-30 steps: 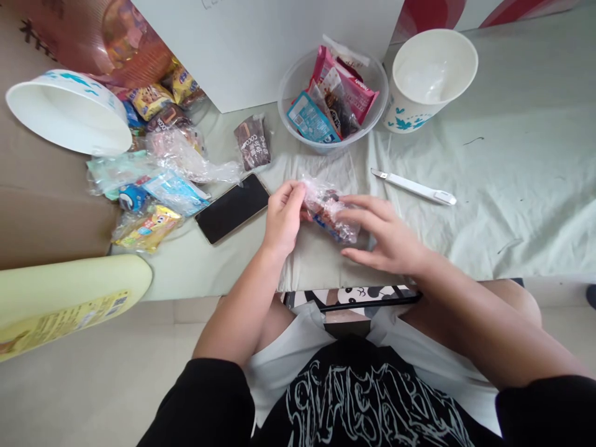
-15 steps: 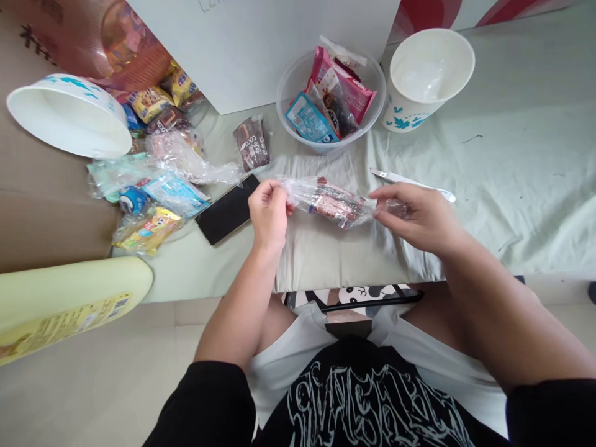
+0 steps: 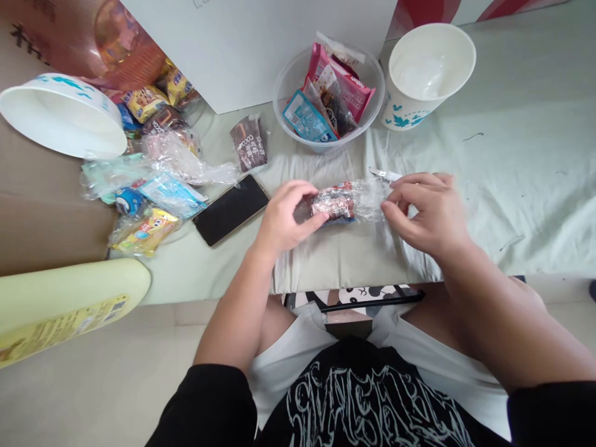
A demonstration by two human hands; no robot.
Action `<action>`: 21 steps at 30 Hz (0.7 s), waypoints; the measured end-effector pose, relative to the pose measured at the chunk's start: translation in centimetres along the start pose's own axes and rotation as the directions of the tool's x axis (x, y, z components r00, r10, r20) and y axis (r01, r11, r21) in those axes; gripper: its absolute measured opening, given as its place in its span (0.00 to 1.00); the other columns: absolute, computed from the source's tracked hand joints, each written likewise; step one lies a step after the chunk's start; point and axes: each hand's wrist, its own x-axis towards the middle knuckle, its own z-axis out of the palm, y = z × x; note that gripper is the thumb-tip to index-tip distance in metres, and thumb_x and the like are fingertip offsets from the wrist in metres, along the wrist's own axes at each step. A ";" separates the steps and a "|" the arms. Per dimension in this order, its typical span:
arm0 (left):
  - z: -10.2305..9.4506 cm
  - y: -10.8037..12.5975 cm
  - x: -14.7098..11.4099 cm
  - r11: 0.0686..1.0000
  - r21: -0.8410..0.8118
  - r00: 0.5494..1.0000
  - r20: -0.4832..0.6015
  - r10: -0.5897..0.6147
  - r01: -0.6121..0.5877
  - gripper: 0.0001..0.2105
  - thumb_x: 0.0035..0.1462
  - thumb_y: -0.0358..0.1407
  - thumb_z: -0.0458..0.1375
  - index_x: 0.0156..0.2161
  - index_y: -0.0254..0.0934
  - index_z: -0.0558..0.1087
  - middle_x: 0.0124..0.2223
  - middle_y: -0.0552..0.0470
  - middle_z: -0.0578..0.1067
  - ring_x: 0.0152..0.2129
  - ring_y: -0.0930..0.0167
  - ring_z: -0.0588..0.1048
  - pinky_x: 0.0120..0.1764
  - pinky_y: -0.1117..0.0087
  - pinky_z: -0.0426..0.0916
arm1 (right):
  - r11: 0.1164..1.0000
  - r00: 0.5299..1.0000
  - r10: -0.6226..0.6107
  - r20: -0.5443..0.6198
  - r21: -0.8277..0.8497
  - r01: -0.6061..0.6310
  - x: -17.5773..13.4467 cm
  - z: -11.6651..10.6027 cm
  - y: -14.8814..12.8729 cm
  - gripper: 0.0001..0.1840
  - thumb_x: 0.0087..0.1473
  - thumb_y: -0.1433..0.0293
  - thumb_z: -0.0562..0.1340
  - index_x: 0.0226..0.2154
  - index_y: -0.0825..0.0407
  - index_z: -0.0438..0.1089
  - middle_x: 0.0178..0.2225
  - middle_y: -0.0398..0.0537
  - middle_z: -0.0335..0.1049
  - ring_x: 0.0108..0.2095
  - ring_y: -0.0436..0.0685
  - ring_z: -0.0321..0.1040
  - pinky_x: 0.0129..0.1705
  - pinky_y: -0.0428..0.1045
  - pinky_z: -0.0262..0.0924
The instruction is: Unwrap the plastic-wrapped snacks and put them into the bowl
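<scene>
A small snack pack (image 3: 335,202), red, pink and white inside clear crinkled plastic, lies over the cloth in front of me. My left hand (image 3: 293,214) grips its left end between thumb and fingers. At the other side, my right hand (image 3: 426,214) has thumb and fingers pinched at the loose clear wrapper (image 3: 370,198). Partly hidden behind the right hand is a slim silver-white tool (image 3: 384,174); its kind is unclear. Left of my left hand lies a black phone (image 3: 230,211). A brown cocoa snack packet (image 3: 250,143) sits farther back.
A clear plastic bowl (image 3: 282,118) with several snack packets stands behind the hands, beside a white paper tub (image 3: 405,93). Several wrapped snacks (image 3: 149,230) are piled at left near a tipped paper tub (image 3: 105,130). A pale yellow bottle (image 3: 93,282) juts in at lower left.
My left hand has shifted from the twisted left end of the wrapper onto the snack itself. The right hand has moved slightly right, and the clear wrapper there looks spread wider.
</scene>
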 end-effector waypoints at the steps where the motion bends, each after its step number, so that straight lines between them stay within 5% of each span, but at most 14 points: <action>1: 0.1 0.2 -0.1 1.000 0.023 0.993 0.118 -0.018 0.015 0.19 0.56 0.52 0.63 0.43 0.39 0.75 0.45 0.46 0.78 0.44 0.64 0.76 0.47 0.63 0.71 | 0.998 0.999 0.027 -0.039 -0.047 -0.029 -0.1 0.2 -0.2 0.10 0.56 0.66 0.60 0.23 0.47 0.66 0.23 0.46 0.71 0.41 0.66 0.75 0.51 0.65 0.60; 6: 0.1 0.3 -0.3 0.976 -0.068 0.949 0.255 -0.186 0.209 0.22 0.55 0.54 0.65 0.43 0.38 0.76 0.39 0.49 0.79 0.32 0.69 0.75 0.37 0.67 0.71 | 0.995 0.956 0.038 -0.291 -0.080 -0.064 -0.5 0.9 -1.8 0.04 0.55 0.70 0.60 0.29 0.47 0.69 0.32 0.49 0.74 0.37 0.61 0.71 0.43 0.59 0.63; 10: -0.2 0.0 -0.5 0.919 -0.252 0.915 0.345 -0.207 0.303 0.23 0.52 0.56 0.67 0.41 0.37 0.76 0.41 0.47 0.79 0.36 0.67 0.77 0.39 0.68 0.73 | 0.992 0.997 0.062 -0.042 0.117 -0.056 -1.1 1.2 -3.1 0.05 0.55 0.72 0.59 0.31 0.47 0.69 0.23 0.41 0.69 0.22 0.52 0.63 0.28 0.51 0.59; 13: -0.5 0.0 -0.6 0.924 -0.197 0.910 0.328 -0.254 0.329 0.17 0.56 0.52 0.65 0.36 0.38 0.75 0.35 0.51 0.78 0.32 0.70 0.76 0.36 0.69 0.72 | 0.978 0.991 0.076 0.105 0.186 -0.095 -1.5 1.6 -3.6 0.04 0.56 0.72 0.59 0.31 0.47 0.68 0.21 0.39 0.67 0.19 0.50 0.61 0.25 0.49 0.59; 17: -0.5 0.0 -0.8 0.901 -0.205 0.915 0.220 -0.339 0.383 0.15 0.64 0.49 0.58 0.35 0.39 0.72 0.31 0.53 0.76 0.25 0.73 0.71 0.29 0.72 0.68 | 0.926 0.955 0.145 0.260 0.304 -0.224 -1.7 2.5 -3.6 0.06 0.58 0.66 0.61 0.38 0.49 0.69 0.37 0.48 0.75 0.29 0.53 0.73 0.29 0.50 0.67; 21: -0.1 0.1 -1.0 0.872 -0.365 0.945 0.107 -0.309 0.326 0.17 0.66 0.53 0.55 0.36 0.40 0.70 0.45 0.49 0.77 0.31 0.73 0.73 0.32 0.72 0.70 | 0.719 0.870 0.268 0.413 0.516 -0.466 -2.0 3.3 -3.5 0.21 0.61 0.55 0.60 0.51 0.49 0.64 0.55 0.58 0.69 0.41 0.59 0.78 0.37 0.55 0.76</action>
